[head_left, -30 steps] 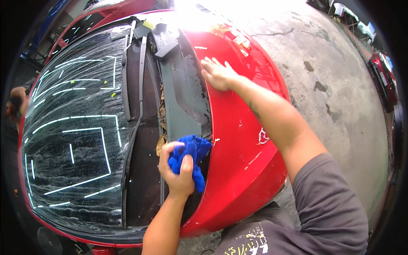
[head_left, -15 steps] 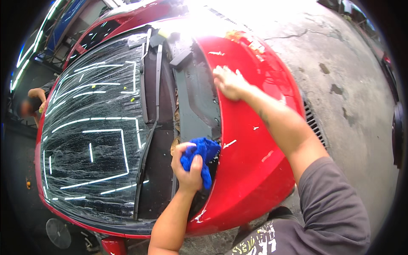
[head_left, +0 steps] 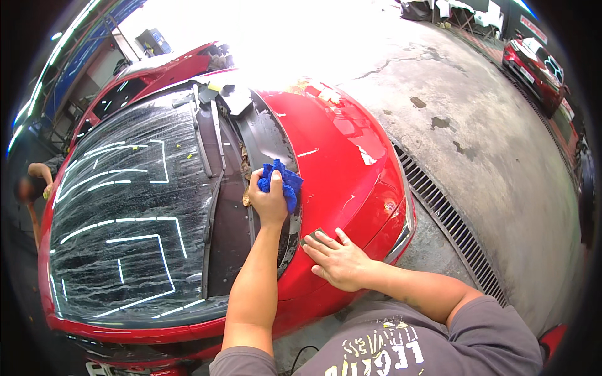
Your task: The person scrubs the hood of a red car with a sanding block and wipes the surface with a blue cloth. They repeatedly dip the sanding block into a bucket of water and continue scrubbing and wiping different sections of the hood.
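My left hand [head_left: 268,199] is closed around a crumpled blue cloth [head_left: 284,186] above the dark cowl beside the windshield. My right hand [head_left: 339,261] lies almost flat on the red car's hood [head_left: 335,182], close to its near edge. Under its fingertips is a small dark brownish flat piece [head_left: 315,236], perhaps an abrasive pad, pressed against the paint; most of it is hidden. The hood shows pale residue and whitish marks. Left of the cowl, the windshield [head_left: 135,213] is covered in pale streaks and light reflections, with the wipers [head_left: 217,135] along its edge.
Dry leaves [head_left: 246,166] lie in the cowl gap. At the far left another person's arm [head_left: 41,172] reaches beside the windshield. A floor drain grate [head_left: 448,216] runs along the car's front. Another red car [head_left: 536,72] stands far right.
My right hand has come back from the far part of the hood to its near edge. My left hand still grips the blue cloth. The view has shifted, showing more floor.
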`<action>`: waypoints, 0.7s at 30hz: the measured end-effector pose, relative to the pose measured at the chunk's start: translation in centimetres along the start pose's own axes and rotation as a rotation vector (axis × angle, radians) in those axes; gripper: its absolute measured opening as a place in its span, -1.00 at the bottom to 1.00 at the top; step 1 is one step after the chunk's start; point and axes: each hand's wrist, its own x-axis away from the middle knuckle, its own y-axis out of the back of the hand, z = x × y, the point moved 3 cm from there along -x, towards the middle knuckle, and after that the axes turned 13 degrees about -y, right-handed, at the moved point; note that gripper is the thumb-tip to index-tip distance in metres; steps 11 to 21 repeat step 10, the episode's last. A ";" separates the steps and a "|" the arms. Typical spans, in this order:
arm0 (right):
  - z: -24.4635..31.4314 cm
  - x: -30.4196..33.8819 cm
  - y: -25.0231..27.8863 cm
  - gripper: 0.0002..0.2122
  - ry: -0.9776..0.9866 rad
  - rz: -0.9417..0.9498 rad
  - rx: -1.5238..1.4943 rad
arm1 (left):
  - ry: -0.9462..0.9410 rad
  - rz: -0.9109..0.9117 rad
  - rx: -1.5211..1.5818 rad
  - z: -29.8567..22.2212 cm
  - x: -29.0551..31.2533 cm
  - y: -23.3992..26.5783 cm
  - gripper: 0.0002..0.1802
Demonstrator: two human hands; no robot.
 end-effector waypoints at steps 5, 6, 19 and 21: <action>-3.6 -5.8 0.9 -0.34 -0.177 -0.232 -0.068 | 0.009 -0.038 0.176 -0.7 -0.3 -0.9 -0.82; -3.3 -6.5 1.5 -0.35 -0.195 -0.221 -0.096 | 0.015 -0.062 0.204 -0.4 -0.7 -0.8 -0.82; -0.3 -3.0 -0.1 -0.28 -0.160 -0.068 -0.059 | 0.071 -0.125 0.269 0.6 -0.5 0.2 -0.82; -0.3 -3.0 -0.1 -0.28 -0.160 -0.068 -0.059 | 0.071 -0.125 0.269 0.6 -0.5 0.2 -0.82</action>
